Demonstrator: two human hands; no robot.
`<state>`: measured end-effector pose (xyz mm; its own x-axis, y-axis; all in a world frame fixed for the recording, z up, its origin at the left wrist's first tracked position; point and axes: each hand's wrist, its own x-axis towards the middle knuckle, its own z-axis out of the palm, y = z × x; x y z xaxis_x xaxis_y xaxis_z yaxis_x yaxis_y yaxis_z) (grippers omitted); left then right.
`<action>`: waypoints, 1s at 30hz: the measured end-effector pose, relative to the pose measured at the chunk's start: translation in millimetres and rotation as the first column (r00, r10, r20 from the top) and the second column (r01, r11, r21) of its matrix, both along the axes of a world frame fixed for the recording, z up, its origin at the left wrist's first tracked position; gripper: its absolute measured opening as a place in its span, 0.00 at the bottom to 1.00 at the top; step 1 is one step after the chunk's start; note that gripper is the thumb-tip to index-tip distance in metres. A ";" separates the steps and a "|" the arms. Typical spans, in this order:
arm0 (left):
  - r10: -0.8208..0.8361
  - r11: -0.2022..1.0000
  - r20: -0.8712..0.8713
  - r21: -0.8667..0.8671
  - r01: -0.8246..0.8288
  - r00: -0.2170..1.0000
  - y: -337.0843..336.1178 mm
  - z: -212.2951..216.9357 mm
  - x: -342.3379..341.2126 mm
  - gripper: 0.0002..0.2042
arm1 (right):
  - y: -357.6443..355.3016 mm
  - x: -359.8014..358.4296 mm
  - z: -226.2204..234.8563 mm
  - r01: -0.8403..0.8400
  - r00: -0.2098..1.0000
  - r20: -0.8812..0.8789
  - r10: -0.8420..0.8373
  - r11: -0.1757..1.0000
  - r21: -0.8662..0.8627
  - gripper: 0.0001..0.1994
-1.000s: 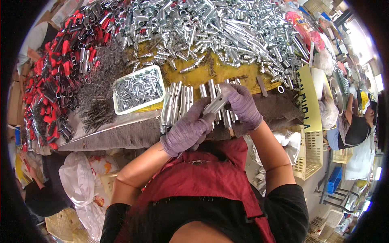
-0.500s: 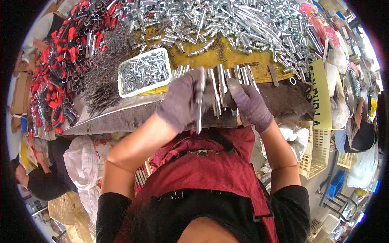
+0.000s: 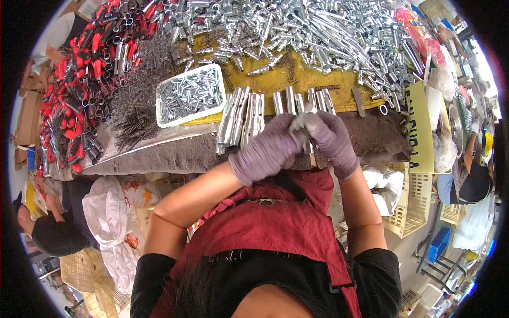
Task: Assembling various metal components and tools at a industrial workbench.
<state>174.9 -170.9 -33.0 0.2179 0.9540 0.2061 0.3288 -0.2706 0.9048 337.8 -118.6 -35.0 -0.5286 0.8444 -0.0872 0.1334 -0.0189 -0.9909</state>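
My left hand (image 3: 268, 151) and my right hand (image 3: 334, 143), both in grey-purple work gloves, meet at the near edge of the cloth-covered bench. Their fingers are bent toward each other and blurred; what they pinch between them is hidden. Just left of my left hand, several shiny metal tubes (image 3: 237, 116) with slots lie side by side. Beyond the fingertips is a second row of metal tubes (image 3: 290, 99), partly covered by my hands. A white plastic tray (image 3: 191, 118) full of small metal pins stands to the left.
Loose metal fittings (image 3: 339, 37) are heaped along the far side. Red and black parts (image 3: 74, 116) pile up at left, beside dark springs (image 3: 130, 124). A flat metal strip (image 3: 358, 102) and a ring (image 3: 383, 109) lie at right, near a yellow sign (image 3: 421, 130). Other people work at both sides.
My left hand, which held up a metal tube, has swung right and down to meet my right hand. The left group of tubes is uncovered. The upright tube no longer shows.
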 end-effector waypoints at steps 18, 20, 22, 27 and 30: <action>0.349 0.929 -0.337 0.002 -0.370 0.875 -16.9 0.3 -24.1 0.20 | 93.2 -39.0 13.6 0.044 0.875 0.457 -0.160 0.966 0.254 0.31; 0.387 0.901 -0.657 0.119 -0.417 0.647 -11.0 -0.8 -21.1 0.24 | 141.7 -29.9 9.4 -0.009 0.627 0.680 -0.380 0.869 0.494 0.22; 0.259 0.917 -0.737 -0.014 -0.398 0.624 1.1 2.1 -14.8 0.25 | 174.5 -12.3 3.0 -0.163 0.419 0.784 -0.458 0.812 0.561 0.17; -0.020 0.937 -0.868 -0.190 -0.294 0.496 14.1 0.7 -5.0 0.32 | 195.8 -4.5 1.6 -0.484 0.235 0.873 -0.428 0.728 0.486 0.15; -0.127 0.933 -0.823 -0.288 -0.214 0.554 21.1 31.1 -11.9 0.33 | 184.6 8.7 8.9 -0.333 0.492 0.730 -0.475 0.672 0.661 0.17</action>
